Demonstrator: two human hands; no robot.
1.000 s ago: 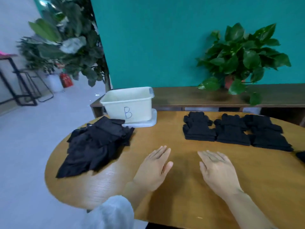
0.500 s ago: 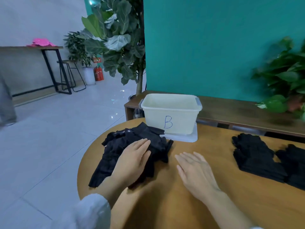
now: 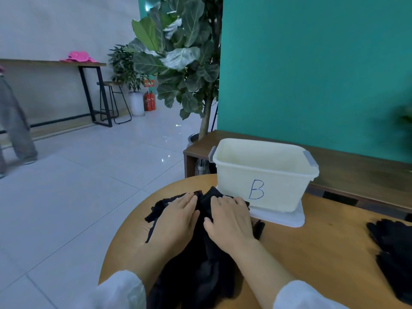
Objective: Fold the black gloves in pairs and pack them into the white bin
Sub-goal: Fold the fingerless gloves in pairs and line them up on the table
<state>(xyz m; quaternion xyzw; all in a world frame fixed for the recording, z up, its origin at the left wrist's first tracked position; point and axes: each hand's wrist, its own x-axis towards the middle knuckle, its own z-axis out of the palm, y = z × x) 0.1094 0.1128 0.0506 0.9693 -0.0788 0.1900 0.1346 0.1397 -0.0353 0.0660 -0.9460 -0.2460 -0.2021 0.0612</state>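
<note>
Loose gloves: I count one heap of black gloves (image 3: 200, 270) on the round wooden table (image 3: 312, 259), just in front of the bin; single gloves within it cannot be told apart.
Left hand: my left hand (image 3: 178, 221) lies flat on the heap's left part, fingers straight and close together, pointing away from me; it presses the fabric and grips nothing.
Right hand: my right hand (image 3: 229, 219) lies flat on the heap's right part, fingers extended toward the bin, thumb spread toward the left hand; it too rests open on the fabric without grasping.
Heap relative to hands: the black fabric sits beneath both palms, shows in the gap between them, and spills out past the left hand and back toward my sleeves (image 3: 124, 291).
Sorted gloves: one dark stack of gloves (image 3: 392, 248) at the table's right edge, well apart from the hands; cut off by the frame.
Bin: one white bin (image 3: 265, 175), upright, standing on a white lid (image 3: 289, 219); the heap's far tip touches its front wall.
Writing: a single hand-drawn blue letter "B" (image 3: 256, 189) on the bin's front.
Surroundings: one large-leaved potted plant (image 3: 178, 56) behind the table, one teal wall (image 3: 312, 63).
</note>
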